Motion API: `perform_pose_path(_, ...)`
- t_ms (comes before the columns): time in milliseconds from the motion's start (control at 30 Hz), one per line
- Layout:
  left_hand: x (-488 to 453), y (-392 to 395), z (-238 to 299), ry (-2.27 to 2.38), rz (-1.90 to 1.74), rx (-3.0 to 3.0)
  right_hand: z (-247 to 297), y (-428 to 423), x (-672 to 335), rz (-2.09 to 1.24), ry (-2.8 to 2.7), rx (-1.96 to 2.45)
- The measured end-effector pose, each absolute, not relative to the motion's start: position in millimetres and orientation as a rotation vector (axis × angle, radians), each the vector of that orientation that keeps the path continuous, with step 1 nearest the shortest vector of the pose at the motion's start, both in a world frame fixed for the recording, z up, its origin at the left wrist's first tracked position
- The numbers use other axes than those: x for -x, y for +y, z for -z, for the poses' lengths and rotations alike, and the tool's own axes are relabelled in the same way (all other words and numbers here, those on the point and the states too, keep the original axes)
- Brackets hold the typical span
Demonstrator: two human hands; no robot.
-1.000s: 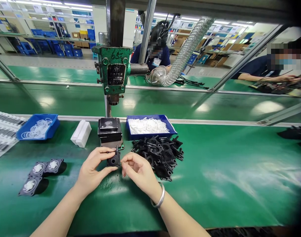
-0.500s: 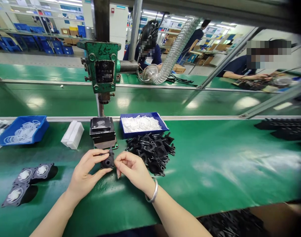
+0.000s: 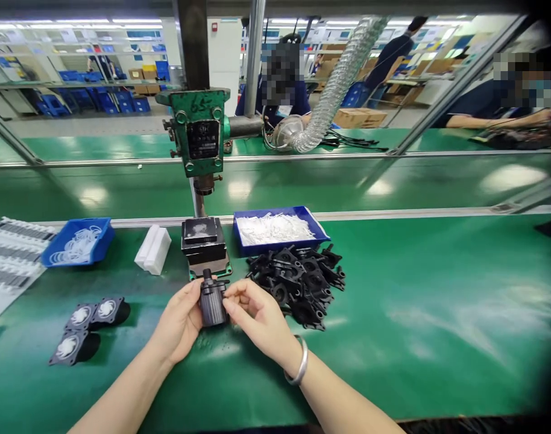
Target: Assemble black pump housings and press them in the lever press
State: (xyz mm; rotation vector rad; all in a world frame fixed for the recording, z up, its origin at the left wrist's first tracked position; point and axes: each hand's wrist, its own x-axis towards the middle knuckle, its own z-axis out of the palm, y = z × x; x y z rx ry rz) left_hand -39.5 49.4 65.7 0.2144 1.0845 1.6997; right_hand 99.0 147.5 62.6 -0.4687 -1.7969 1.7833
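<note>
My left hand (image 3: pixel 184 322) is wrapped around the left side of a small black water pump (image 3: pixel 213 306) with ribbed sides and a short spout on top, held upright in front of the press base. At the pump's upper right edge, the thumb and fingers of my right hand (image 3: pixel 256 313) are pinched together; anything between the tips is too small to make out. A heap of black pump covers (image 3: pixel 298 280) lies just beyond my right hand. Off to the left rest several black pump bodies (image 3: pixel 79 325) with white bladed impellers facing up.
A green press head (image 3: pixel 201 132) stands above its black block (image 3: pixel 202 241). Beside it are a blue tray (image 3: pixel 282 244) of thin white pieces, white blocks (image 3: pixel 152 250) and a blue bin (image 3: pixel 101 244) of clear rings. Co-workers sit across the bench.
The pump has turned from its face toward me to standing upright, with its ribbed side showing. My left hand now wraps lower around it. The camera view has shifted left.
</note>
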Motion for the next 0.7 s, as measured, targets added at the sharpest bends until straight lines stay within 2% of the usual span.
perform_pose_path(333, 36.1, 51.0, -69.8, 0.967, -1.598, 0.042, -54.4, 144.7, -101.1, -1.419, -1.983, 0.374)
perform_pose_path(700, 36.2, 48.4, -66.3, 0.955, -1.609, -0.117, -56.0, 146.3, -101.6, -1.369, -2.025, 0.311)
